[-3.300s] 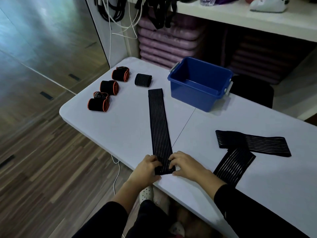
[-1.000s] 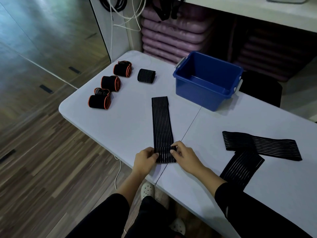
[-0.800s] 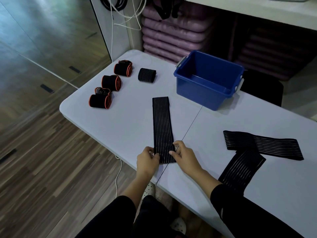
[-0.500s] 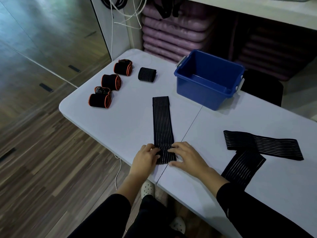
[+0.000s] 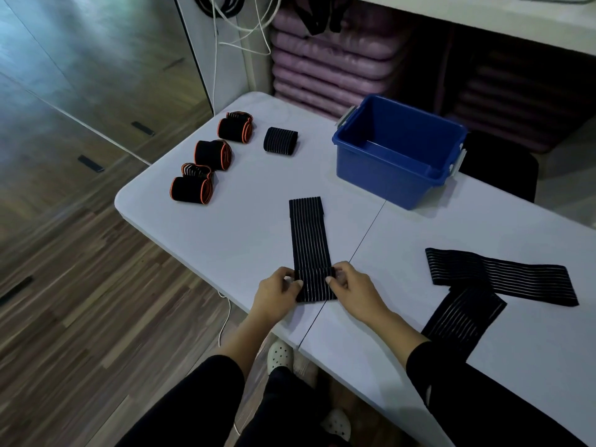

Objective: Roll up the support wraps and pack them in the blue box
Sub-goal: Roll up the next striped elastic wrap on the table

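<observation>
The black ribbed elastic support wrap [image 5: 309, 243] lies flat on the white worktop [image 5: 245, 227] at the frame's centre. Its long axis runs from the rolled near end at lower centre up the frame, and its free end stops short of the blue plastic box [image 5: 396, 153] at upper right. The left hand [image 5: 275, 295] and right hand [image 5: 353, 287] are equally near, 1 at each side of the roll, fingers curled and pinching its 2 ends. The next turn likely has to travel up along that axis with both hands level.

Purple mats [image 5: 325, 71] behind wht table [image 5: 245, 227]
</observation>
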A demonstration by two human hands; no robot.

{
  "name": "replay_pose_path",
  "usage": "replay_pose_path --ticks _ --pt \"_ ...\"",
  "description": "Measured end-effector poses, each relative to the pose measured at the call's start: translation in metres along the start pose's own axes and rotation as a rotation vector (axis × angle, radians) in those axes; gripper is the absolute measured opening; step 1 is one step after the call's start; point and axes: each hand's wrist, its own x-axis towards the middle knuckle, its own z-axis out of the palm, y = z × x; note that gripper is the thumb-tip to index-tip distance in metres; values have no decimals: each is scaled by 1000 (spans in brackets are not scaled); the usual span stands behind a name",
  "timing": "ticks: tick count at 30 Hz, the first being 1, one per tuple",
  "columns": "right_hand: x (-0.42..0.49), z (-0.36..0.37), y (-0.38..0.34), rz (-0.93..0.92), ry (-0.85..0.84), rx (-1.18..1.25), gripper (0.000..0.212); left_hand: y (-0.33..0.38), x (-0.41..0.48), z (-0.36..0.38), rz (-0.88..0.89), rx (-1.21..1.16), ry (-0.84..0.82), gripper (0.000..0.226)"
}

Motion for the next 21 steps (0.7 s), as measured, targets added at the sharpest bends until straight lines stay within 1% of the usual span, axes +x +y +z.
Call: replay_pose_path --ticks 2,4,5,7,9,10,11,12,14,16,17,19,20,21 --pt "1 4 -2 32 24 -45 27 2 0 4 -47 13 19 28" --pt "1 6 -1 -17 78 -105 31 2 -1 7 -8 112 81 32" --pt "1 6 1 -72 105 -131 31 2 -1 7 45 169 122 34" --pt "1 2 4 -236 120 -208 27 -2 -1 7 218 282 180 33" --pt "3 -4 8 -362 82 -292 23 -8 3 5 402 373 167 28" --pt "4 -6 11 -380 47 -320 26 -11 4 3 478 410 149 26" --pt "5 -9 13 -376 0 -344 35 -16 6 1 531 451 131 31" --pt "7 -12 16 -368 -52 -370 46 -20 7 -2 566 503 112 40" --pt "11 -15 20 -371 -124 -434 61 -26 10 -6 597 629 45 59" --pt "13 -14 22 -391 -130 -450 62 -27 14 -7 584 716 -17 66" --pt "14 -13 21 -403 -111 -430 58 -25 15 -7 592 715 -24 64" --pt "14 -11 16 -376 -79 -339 49 -21 18 -6 597 632 -2 54" --pt "15 -11 12 -326 -75 -278 45 -18 18 -7 554 540 3 51" --pt "16 -11 8 -266 -84 -225 41 -14 19 -8 474 427 -1 48"
